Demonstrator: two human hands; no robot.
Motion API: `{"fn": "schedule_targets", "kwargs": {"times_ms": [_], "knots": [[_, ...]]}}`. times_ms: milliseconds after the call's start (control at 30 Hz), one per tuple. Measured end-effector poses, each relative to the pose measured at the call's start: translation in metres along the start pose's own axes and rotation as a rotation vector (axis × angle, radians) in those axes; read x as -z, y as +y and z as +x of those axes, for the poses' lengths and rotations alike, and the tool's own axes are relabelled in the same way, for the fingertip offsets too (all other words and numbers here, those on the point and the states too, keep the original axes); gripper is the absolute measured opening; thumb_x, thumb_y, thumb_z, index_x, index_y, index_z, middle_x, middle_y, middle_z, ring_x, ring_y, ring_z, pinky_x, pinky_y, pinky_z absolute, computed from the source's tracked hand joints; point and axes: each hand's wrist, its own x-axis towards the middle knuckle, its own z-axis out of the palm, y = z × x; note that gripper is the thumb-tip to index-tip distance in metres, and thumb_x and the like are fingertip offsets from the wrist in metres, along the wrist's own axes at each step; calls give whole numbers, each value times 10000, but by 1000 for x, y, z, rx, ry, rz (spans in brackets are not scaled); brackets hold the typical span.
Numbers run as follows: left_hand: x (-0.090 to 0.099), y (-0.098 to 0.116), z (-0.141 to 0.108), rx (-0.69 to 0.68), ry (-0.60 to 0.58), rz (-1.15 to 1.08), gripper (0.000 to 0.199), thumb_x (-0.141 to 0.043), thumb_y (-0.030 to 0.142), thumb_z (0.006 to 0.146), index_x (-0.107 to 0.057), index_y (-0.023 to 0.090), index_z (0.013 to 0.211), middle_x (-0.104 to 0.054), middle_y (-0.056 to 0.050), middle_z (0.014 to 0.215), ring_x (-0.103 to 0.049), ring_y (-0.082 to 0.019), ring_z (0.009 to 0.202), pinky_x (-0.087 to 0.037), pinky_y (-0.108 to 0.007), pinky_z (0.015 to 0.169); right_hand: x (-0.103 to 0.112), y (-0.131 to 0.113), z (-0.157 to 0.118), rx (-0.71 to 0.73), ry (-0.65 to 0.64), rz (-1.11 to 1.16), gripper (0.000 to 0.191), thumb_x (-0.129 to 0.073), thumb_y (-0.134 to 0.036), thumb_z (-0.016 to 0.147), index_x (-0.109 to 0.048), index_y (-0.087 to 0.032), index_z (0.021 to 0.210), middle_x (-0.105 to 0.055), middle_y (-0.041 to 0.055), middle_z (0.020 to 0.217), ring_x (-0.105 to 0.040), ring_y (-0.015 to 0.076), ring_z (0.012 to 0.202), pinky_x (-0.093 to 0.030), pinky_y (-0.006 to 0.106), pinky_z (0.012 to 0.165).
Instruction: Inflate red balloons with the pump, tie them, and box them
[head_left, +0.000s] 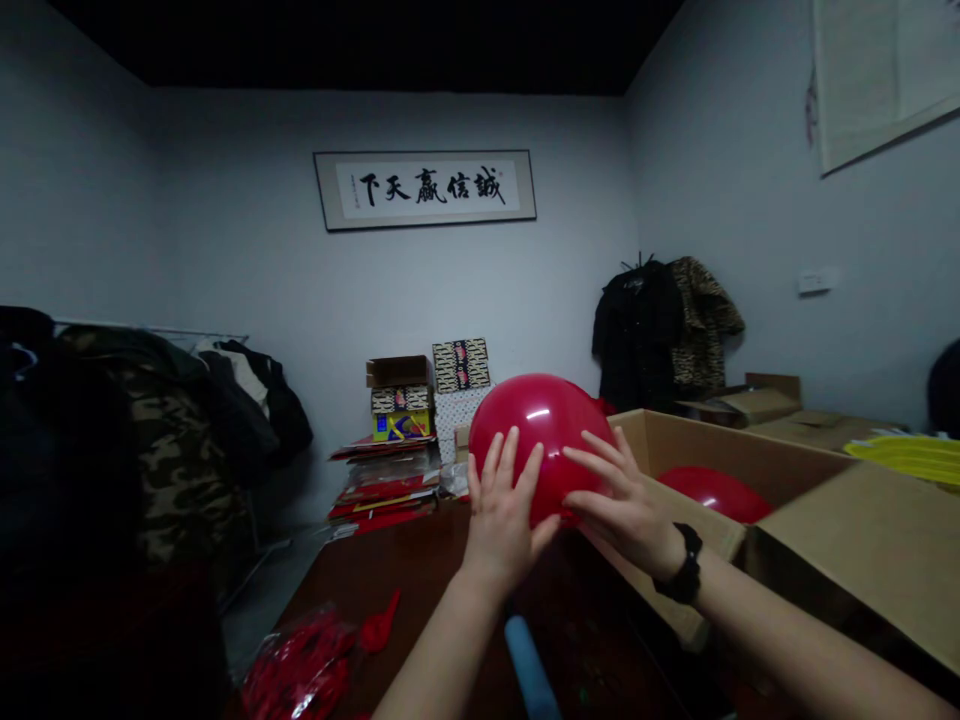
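Observation:
Between my two hands is an inflated red balloon (536,405), held up over the dark table. My left hand (504,505) presses its near left side with fingers spread. My right hand (619,495), a black band on its wrist, rests its fingers against the right side. Below them lies a blue tube-shaped thing (529,665), partly hidden by my left forearm. An uninflated red balloon (380,625) is on the table beside a clear plastic bag of red balloons (300,668). At the right, an open cardboard box (697,440) contains another inflated red balloon (712,488).
Stacked boxes and red flat packages (386,490) stand at the table's far end. The box's flap (862,540) juts out at the right, with a yellow stack (907,455) behind it. Clothes hang on a rack (172,430) at the left and on the back wall.

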Motion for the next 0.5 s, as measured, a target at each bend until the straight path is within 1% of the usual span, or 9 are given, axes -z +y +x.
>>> {"fn": "schedule_targets", "kwargs": {"times_ms": [100, 200, 400, 500], "knots": [[-16, 8, 10, -4, 3, -29, 892, -676, 387, 695, -197, 245, 1434, -156, -146, 1523, -144, -340, 1378, -112, -622, 1064, 16, 17, -10, -50, -33, -3, 147, -594, -225, 788, -631, -309, 904, -354, 1, 1443, -265, 295, 1349, -214, 651, 1079], [-35, 16, 17, -16, 6, -56, 914, -679, 371, 698, -164, 236, 1441, -148, -165, 1521, -129, -339, 1382, -136, -627, 1058, 29, 35, -26, -72, -49, -21, 161, -597, -202, 784, -632, -296, 909, -291, -2, 1477, -267, 290, 1348, -243, 623, 1085], [-74, 42, 32, -69, -20, -118, 931, -686, 331, 695, -144, 237, 1446, -129, -175, 1523, -121, -341, 1383, -171, -619, 1053, 48, 78, -70, -162, -110, -86, 196, -569, -207, 803, -642, -313, 951, -382, 19, 1431, -295, 262, 1340, -311, 578, 1065], [-90, 53, 40, -97, -38, -130, 926, -683, 328, 696, -148, 233, 1446, -129, -180, 1522, -130, -342, 1381, -172, -622, 1050, 57, 96, -88, -175, -164, -139, 180, -550, -212, 815, -643, -302, 941, -426, 44, 1403, -313, 254, 1333, -327, 582, 1048]]}}
